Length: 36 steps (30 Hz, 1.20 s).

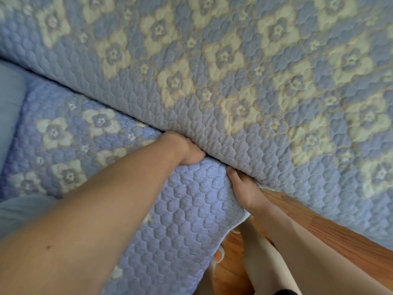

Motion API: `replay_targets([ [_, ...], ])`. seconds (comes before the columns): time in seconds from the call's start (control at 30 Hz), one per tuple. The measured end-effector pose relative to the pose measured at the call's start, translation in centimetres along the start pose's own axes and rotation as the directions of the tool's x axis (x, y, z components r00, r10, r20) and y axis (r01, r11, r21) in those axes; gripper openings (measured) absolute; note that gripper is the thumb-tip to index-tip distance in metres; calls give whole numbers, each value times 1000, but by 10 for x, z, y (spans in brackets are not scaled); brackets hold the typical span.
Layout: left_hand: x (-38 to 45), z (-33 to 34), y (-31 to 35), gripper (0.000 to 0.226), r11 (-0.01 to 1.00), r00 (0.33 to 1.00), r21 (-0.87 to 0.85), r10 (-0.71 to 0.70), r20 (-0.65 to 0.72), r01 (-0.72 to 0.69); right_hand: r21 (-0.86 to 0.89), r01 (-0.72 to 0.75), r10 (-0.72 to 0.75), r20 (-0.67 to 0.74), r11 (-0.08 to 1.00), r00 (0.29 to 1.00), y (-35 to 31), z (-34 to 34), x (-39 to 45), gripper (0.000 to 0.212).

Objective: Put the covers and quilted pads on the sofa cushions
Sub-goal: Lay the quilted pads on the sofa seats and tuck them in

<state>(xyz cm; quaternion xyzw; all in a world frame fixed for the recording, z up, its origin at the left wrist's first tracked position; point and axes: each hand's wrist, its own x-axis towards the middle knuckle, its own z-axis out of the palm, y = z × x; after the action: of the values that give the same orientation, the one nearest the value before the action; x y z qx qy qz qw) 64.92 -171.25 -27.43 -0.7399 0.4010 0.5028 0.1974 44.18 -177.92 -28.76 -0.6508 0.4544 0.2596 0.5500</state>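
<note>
The left hand [187,151], at centre frame, is pushed into the seam between two quilted pads, its fingers buried out of sight, so I cannot tell how far its grip is closed. The right hand [242,188], just lower right of it, pinches the edge of the lower pad [180,209], thumb on top.

Risks, as I judge them: tucking blind, the left hand could bunch the lower pad into a lump in the seam, or drag the upper pad [244,71] askew. If the right hand lets go early, the corner hanging at lower centre may slide off toward the wooden frame [340,237].

Count: two hands, two flowered pads (one filling the upper right, one at lower left), one plain blue cushion [10,99] at the left edge, and one strip of wood at lower right.
</note>
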Motion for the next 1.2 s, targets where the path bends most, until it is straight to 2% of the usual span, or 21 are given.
replay_targets([
  [0.03,3,0,-6,62,994,1000,-110,20,10,-18,-12,8,-8,6,1000,1000,2,0,3,72],
  [0.1,11,0,-16,79,953,993,-302,17,115,18,11,-1,1,15,1000,1000,7,0,9,62],
  [0.17,16,2,-21,88,926,983,-377,39,178,31,61,-30,29,13,998,999,6,0,12,63],
  [0.2,19,6,-22,87,932,992,-363,37,120,9,59,-28,28,2,998,1000,4,0,11,63],
  [0.27,13,13,-16,74,965,987,-263,-42,-158,-2,1,-39,39,-20,999,999,-3,0,6,60],
  [0.33,-9,28,0,52,989,884,-100,-140,-445,107,-153,-65,55,-65,986,996,-11,3,-7,54],
  [0.37,-23,37,10,44,984,838,-72,-178,-517,165,-273,-70,48,-88,959,995,-17,4,-17,49],
  [0.43,-58,60,25,46,951,782,-250,-295,-549,183,-474,-72,26,-104,878,994,-29,7,-36,37],
  [0.5,-98,86,28,51,828,748,-556,-414,-519,72,-547,-83,15,-126,833,992,-41,9,-55,34],
  [0.57,-145,119,21,52,599,733,-798,-516,-443,-61,-584,-46,-52,-149,811,987,-62,17,-76,43],
  [0.63,-202,154,9,46,347,700,-928,-628,-340,-139,-627,50,-132,-85,777,988,-96,39,-96,45],
  [0.73,-285,219,-11,25,-35,629,-981,-772,-95,-192,-676,240,-211,127,697,969,-163,107,-126,44],
  [0.8,-334,269,-30,23,-192,528,-958,-848,53,-212,-650,380,-305,232,658,924,-205,172,-157,44],
  [0.87,-379,317,-49,23,-311,398,-923,-895,203,-227,-529,549,-495,257,647,830,-236,236,-195,43],
  [0.93,-425,357,-65,21,-383,213,-869,-920,328,-313,-386,668,-664,166,636,729,-253,286,-235,45],
  [0.97,-449,373,-74,19,-397,104,-842,-916,386,-365,-329,685,-699,97,650,709,-259,303,-251,46],
  [1.03,-492,406,-93,16,-391,-107,-807,-871,480,-442,-268,653,-682,-20,708,731,-264,324,-275,47],
  [1.07,-510,426,-106,20,-394,-179,-800,-839,514,-453,-267,633,-666,-48,726,744,-264,329,-283,49],
  [1.13,-539,467,-137,35,-401,-264,-796,-792,550,-454,-301,597,-642,-72,744,763,-265,331,-295,53],
  [1.2,-565,507,-176,49,-435,-307,-769,-735,604,-469,-309,548,-599,-98,778,795,-269,335,-298,56],
])
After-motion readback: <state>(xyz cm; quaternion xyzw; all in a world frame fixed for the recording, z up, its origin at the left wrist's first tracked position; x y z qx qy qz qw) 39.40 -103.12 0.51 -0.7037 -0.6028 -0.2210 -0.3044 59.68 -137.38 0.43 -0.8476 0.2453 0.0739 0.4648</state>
